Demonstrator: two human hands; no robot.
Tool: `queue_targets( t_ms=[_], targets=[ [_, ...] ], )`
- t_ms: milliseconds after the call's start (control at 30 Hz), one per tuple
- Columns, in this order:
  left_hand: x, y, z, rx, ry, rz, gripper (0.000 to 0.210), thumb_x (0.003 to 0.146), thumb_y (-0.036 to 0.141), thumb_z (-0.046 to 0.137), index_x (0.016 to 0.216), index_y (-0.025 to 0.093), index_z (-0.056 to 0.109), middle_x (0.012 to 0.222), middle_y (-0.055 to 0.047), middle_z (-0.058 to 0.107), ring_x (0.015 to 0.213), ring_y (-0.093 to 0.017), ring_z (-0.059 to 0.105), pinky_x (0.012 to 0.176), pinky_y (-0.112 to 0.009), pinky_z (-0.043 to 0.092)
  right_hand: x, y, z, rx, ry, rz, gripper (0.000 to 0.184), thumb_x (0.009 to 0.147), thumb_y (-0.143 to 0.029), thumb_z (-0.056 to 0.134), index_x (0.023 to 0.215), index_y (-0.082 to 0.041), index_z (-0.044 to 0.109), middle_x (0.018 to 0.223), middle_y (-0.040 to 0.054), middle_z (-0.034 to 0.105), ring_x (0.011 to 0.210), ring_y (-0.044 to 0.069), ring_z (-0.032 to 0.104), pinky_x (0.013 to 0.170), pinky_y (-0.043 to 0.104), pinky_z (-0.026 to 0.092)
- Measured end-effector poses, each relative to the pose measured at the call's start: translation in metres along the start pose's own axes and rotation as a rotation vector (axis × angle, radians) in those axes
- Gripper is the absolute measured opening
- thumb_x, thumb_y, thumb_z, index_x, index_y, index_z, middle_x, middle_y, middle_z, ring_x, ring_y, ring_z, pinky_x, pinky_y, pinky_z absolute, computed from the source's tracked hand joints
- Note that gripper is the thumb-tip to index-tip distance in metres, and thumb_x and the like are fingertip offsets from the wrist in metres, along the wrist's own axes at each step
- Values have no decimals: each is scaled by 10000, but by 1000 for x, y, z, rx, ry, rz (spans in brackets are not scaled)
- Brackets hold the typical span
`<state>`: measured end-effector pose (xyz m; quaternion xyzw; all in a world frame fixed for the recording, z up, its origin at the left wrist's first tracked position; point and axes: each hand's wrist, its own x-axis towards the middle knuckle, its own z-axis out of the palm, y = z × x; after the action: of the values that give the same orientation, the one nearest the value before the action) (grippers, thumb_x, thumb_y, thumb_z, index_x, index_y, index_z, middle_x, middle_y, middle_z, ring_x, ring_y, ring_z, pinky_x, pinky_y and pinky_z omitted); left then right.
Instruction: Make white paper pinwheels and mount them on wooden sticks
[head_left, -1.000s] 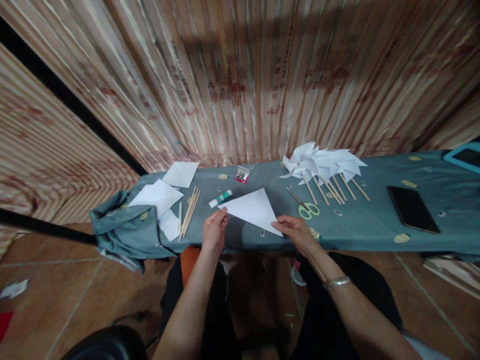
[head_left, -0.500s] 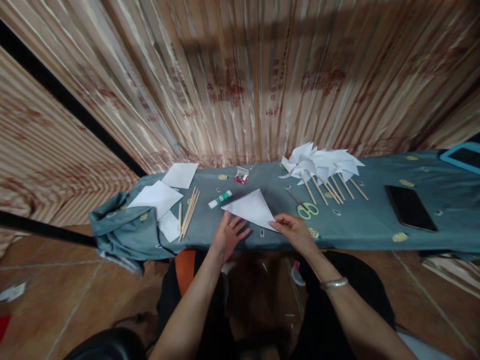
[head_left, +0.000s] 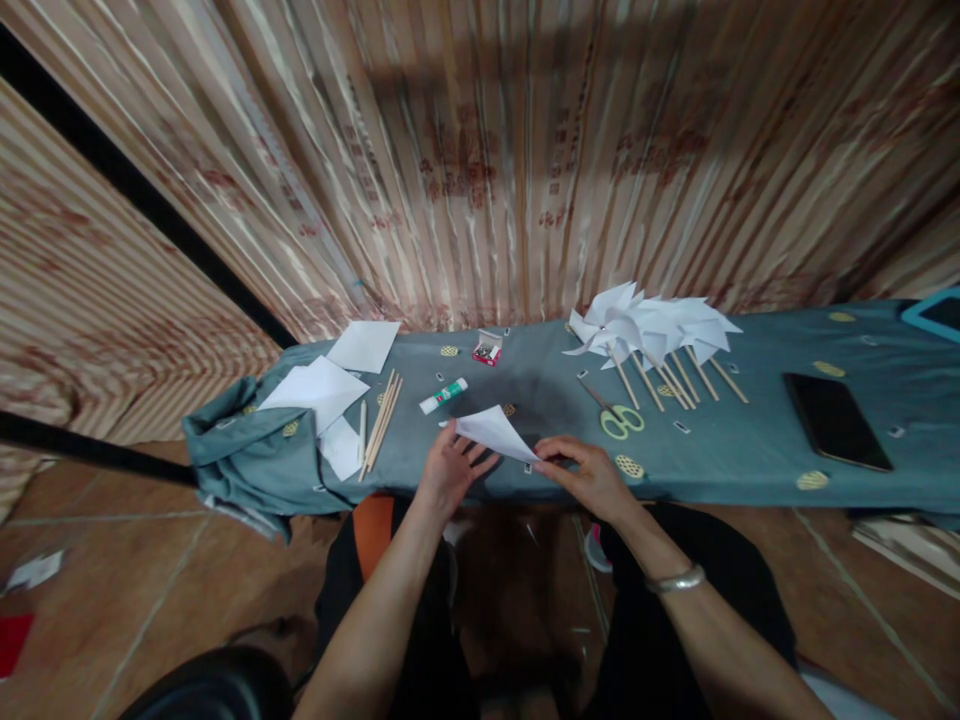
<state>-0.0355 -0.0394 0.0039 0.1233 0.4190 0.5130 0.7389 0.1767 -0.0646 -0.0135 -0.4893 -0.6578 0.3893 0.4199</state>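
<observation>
Black rectangular phone [head_left: 838, 420] lying flat on the grey-green patterned cloth [head_left: 739, 455], right side. Blue-rimmed, dark-screened device [head_left: 937, 316] cut off at right edge. Beige-brown striped curtain [head_left: 480, 130], dark red floral print, behind. Two slanting black poles [head_left: 150, 200], left. Brown tiled floor [head_left: 112, 560] below.

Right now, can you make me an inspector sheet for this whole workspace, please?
Surface: patterned blue-green cloth, bunched at the left end.
Job's things: bent white paper between the hands; glue stick, wooden sticks, scissors and paper pinwheels around it.
Clutter: black phone-like slab and blue-edged device, both at right.
Hands: left hand open at the paper's left end; right hand pinching its right end.
Cables: thin dark shape on the floor, too dim to tell.
Surroundings: striped curtain behind; brown floor below.
</observation>
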Motion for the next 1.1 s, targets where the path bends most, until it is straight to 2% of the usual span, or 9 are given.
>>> queue_targets(
  t_ms=[133,267,367,500,767,867,967,1033,1100],
  targets=[
    [0,-1,-2,-14,-20,-1,124,801,229,555,917,188,566,949,-63,691,901,-244,688,875,-491,529,1,1,0,71,-1,58,218,740,-397,717,841,-204,719,971,71,724,896,232,657,809,354,499],
    [0,-2,-1,-11,-54,-19,369,705,123,553,1071,168,563,1023,-99,711,958,-269,688,836,-449,544,5,2,-1,139,-6,113,291,761,-461,674,848,-188,725,923,72,735,874,225,661,800,345,503],
    [2,-4,0,39,-28,5,460,644,72,568,1098,137,599,971,-100,734,862,-238,697,789,-372,549,8,3,-3,191,11,140,336,762,-501,659,843,-182,725,864,54,728,811,202,647,744,308,495],
    [2,-8,1,157,61,62,221,632,152,730,839,89,684,736,-75,727,599,-159,640,615,-255,512,12,7,-6,203,69,168,389,750,-558,644,733,-174,702,659,5,645,620,149,555,570,252,418],
    [-1,-15,0,366,43,182,401,486,391,886,673,83,710,584,-46,680,492,-110,564,502,-220,424,24,17,-10,225,175,246,515,699,-669,623,667,-159,678,561,4,589,510,132,484,479,247,357],
    [-1,-15,1,386,56,211,422,470,410,890,662,79,713,555,-38,670,467,-100,548,480,-212,413,28,23,-26,48,253,198,516,795,-642,521,788,-163,711,700,59,689,598,185,587,541,281,433],
    [0,-12,0,316,92,253,429,465,398,897,692,81,719,578,-43,689,490,-108,578,496,-209,442,25,27,-52,-453,385,201,355,896,-426,472,991,-179,708,929,110,735,813,241,662,709,325,477],
    [2,-9,0,254,125,290,409,479,359,900,724,84,722,610,-51,707,514,-119,607,520,-213,471,21,28,-66,-801,363,287,290,886,-309,505,1035,-150,697,998,161,722,930,284,655,772,352,471],
    [3,-7,0,194,164,310,347,534,296,887,757,91,720,637,-55,721,523,-128,627,544,-222,498,19,28,-72,-983,280,375,256,872,-247,533,1032,-128,694,1000,189,713,981,306,644,803,360,462]
  ],
)
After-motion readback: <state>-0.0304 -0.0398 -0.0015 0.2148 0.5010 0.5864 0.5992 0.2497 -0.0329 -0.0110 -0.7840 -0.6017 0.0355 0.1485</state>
